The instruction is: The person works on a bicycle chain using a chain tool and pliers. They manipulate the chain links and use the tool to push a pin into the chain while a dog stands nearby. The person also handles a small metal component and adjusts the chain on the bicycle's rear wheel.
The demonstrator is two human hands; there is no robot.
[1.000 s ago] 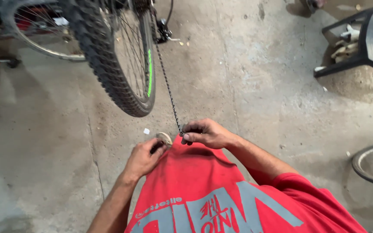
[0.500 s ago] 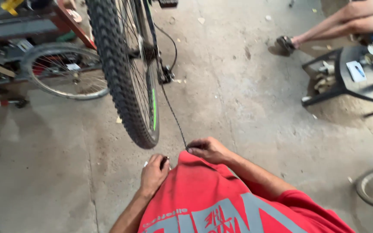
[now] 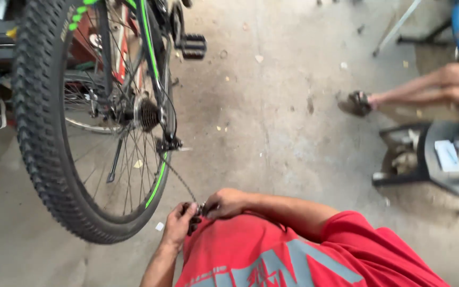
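Bare concrete workshop floor point(image 3: 272, 106), knobbly rear wheel point(image 3: 43, 138) raised at left. Head view: left hand point(image 3: 179, 223) and right hand point(image 3: 224, 203) close together, both pinched on slack chain point(image 3: 179, 178) against red shirt point(image 3: 272, 255), links running up toward derailleur point(image 3: 167, 143). Likely risks: greasy links slipping from fingertips, chain catching spokes, pinched skin.

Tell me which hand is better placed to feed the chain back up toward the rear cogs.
Probably the left hand. It pinches the chain end on the side nearest the rear wheel and cogs. The right hand grips the same end from farther away, its forearm crossing the body.
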